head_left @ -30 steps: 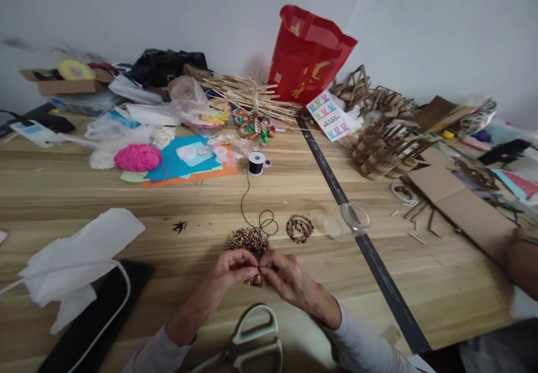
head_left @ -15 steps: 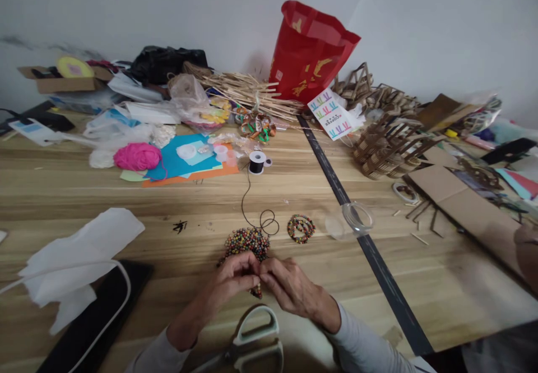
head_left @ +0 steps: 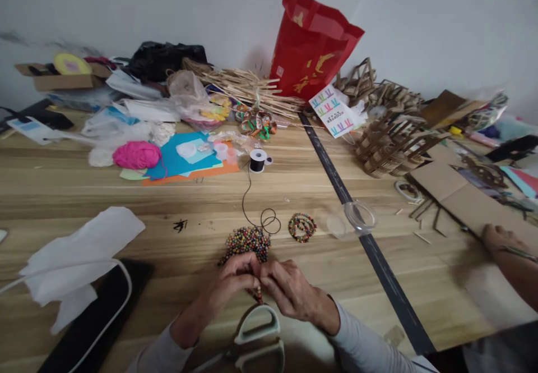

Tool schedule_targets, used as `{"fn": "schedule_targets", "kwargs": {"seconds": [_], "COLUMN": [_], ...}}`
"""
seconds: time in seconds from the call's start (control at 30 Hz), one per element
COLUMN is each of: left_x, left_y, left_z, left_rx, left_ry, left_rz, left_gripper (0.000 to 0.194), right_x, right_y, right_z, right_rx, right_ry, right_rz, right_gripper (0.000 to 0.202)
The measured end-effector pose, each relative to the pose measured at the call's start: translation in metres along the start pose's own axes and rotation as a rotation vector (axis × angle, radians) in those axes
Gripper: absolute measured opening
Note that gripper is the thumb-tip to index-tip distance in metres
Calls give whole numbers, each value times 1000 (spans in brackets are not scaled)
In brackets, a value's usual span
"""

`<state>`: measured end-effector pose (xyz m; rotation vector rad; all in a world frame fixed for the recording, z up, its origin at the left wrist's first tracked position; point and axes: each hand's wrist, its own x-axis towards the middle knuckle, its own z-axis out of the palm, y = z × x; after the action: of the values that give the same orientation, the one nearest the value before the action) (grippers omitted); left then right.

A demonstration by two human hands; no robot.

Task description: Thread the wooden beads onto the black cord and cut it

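Observation:
My left hand and my right hand meet fingertip to fingertip, both pinched closed. Between them a short string of beads hangs down, its upper end hidden by the fingers. Just beyond lies a pile of small multicoloured beads. Thin black cord runs from a white spool and loops beside the pile. To the right of the pile rests a coiled beaded bracelet. Scissors with pale handles lie below my hands, close to my body.
A clear round container sits across the dark strip. At the right, another person's hand is by the cardboard. White sheeting lies left. Pink yarn, a red bag and woven baskets stand farther back.
The other person's hand and forearm have come farther into view at the right. My hands keep almost the same pinch, and the hanging beads reach slightly lower.

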<state>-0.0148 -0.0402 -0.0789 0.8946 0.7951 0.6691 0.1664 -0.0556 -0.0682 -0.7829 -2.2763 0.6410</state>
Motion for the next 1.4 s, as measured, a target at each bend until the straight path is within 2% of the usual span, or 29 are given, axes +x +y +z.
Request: {"fn": "schedule_targets", "kwargs": {"seconds": [0.23, 0.47, 0.77, 1.23, 1.4], "left_x": [-3, -2, -2, 0, -1], "left_y": [13, 16, 10, 4, 6], "left_z": [2, -2, -3, -4, 0], "left_rx": [109, 145, 113, 37, 12], "left_ry": [50, 82, 60, -40, -42], "left_rz": [61, 58, 59, 32, 22], "left_gripper": [15, 16, 16, 13, 13], "right_x": [6, 7, 8, 4, 4], "right_y": [0, 4, 5, 1, 1], "right_z": [-8, -9, -7, -6, -4], "right_rx": [109, 67, 41, 44, 61], "right_ry": [-4, -10, 3, 28, 8], "right_rz": [118, 82, 18, -2, 18], "right_gripper": [17, 18, 19, 23, 23]}}
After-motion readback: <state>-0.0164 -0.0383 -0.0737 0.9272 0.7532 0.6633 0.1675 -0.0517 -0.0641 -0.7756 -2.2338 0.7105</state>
